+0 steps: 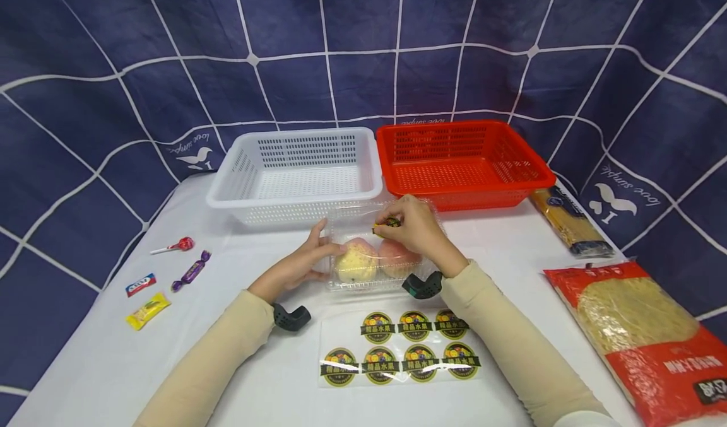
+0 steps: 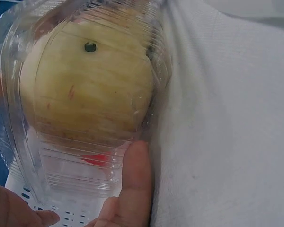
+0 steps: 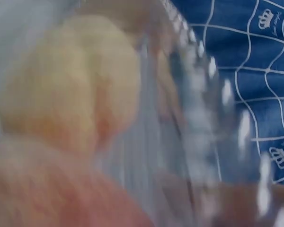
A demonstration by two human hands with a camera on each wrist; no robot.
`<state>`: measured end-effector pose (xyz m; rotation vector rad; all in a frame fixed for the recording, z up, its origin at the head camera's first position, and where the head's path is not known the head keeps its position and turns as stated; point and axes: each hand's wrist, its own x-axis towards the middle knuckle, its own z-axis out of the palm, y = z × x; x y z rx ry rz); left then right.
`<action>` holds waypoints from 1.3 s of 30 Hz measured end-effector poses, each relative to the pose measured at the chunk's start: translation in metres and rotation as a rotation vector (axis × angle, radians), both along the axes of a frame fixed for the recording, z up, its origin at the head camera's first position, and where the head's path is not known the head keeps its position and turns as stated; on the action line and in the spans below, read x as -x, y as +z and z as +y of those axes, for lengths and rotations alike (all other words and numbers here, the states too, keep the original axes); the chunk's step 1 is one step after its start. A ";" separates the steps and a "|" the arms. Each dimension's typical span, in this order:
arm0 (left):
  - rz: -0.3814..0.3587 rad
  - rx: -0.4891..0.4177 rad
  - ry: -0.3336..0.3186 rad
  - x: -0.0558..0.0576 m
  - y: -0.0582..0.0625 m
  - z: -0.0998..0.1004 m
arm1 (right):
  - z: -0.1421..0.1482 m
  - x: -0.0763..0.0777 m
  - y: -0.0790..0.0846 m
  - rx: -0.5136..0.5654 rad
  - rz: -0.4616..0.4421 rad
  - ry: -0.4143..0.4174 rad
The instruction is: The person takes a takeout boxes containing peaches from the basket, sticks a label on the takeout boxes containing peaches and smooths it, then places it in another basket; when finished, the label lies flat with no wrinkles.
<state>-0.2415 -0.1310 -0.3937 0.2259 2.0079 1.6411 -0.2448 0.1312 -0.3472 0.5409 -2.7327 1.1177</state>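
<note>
A clear plastic clamshell box [image 1: 354,286] holds two round yellow-and-pink fruits [image 1: 356,263] that look like peaches. At its left side my left hand [image 1: 298,262] touches the box, thumb by the top edge, other fingers spread. In the left wrist view a straight finger [image 2: 136,182] rests against the box wall. Over the lid, my right hand [image 1: 417,228] pinches a small black-and-gold round sticker [image 1: 390,223] between thumb and fingers. The right wrist view is blurred and shows the fruit [image 3: 71,85] through the plastic. Nearer me lies a sheet of matching stickers [image 1: 400,376].
Behind the box stand a white basket [image 1: 295,211] and a red basket [image 1: 466,198]. To the left lie a lollipop [image 1: 184,244] and several wrapped candies [image 1: 192,270]. On the right are a pasta packet [image 1: 570,222] and a red noodle bag [image 1: 642,326].
</note>
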 end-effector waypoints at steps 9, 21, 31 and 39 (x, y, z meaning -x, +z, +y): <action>-0.022 0.009 -0.014 -0.002 -0.001 0.001 | 0.022 0.000 0.013 -0.033 -0.130 -0.034; -0.061 -0.030 -0.005 -0.005 0.001 0.008 | 0.065 -0.006 0.043 0.214 -0.115 0.106; -0.028 -0.025 0.027 -0.006 0.003 0.007 | 0.133 -0.018 0.066 0.840 -0.085 0.196; -0.033 -0.051 -0.007 -0.006 0.008 0.002 | 0.181 -0.005 0.047 1.419 0.078 0.162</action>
